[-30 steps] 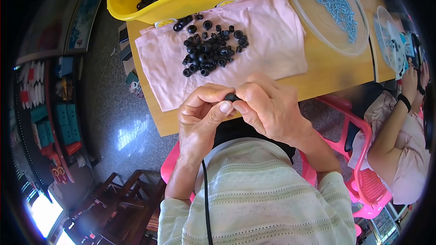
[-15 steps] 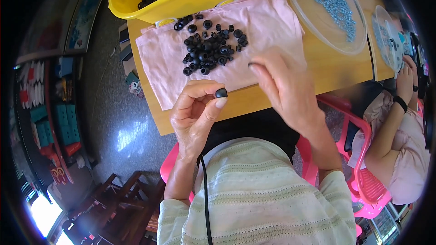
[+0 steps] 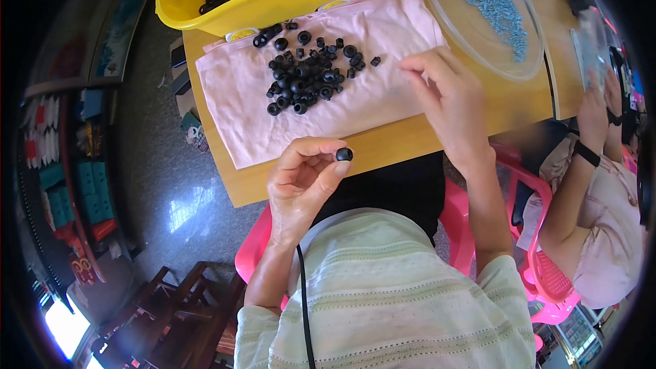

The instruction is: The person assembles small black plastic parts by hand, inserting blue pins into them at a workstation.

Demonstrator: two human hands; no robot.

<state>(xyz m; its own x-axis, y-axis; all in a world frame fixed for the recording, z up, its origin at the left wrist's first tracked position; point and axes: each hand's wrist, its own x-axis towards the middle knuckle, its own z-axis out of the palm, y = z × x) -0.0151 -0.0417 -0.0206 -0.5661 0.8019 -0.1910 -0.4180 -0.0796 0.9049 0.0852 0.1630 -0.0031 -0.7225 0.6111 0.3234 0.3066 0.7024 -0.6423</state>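
round black piece [image 3: 344,154] in left hand [image 3: 301,179]

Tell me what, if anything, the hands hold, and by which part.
The left hand pinches a small black piece by its left side; nothing shows in the right hand.

the left grip [image 3: 305,176] pinches a black bead [image 3: 344,154] near the desk [image 3: 523,99]; the right grip [image 3: 452,109], loosely parted, hovers over the pink cloth [image 3: 391,24] bearing black parts [image 3: 298,87]. beyond sit a yellow tub [image 3: 287,1] and clear tray [image 3: 465,35] of blue pieces [image 3: 493,17].
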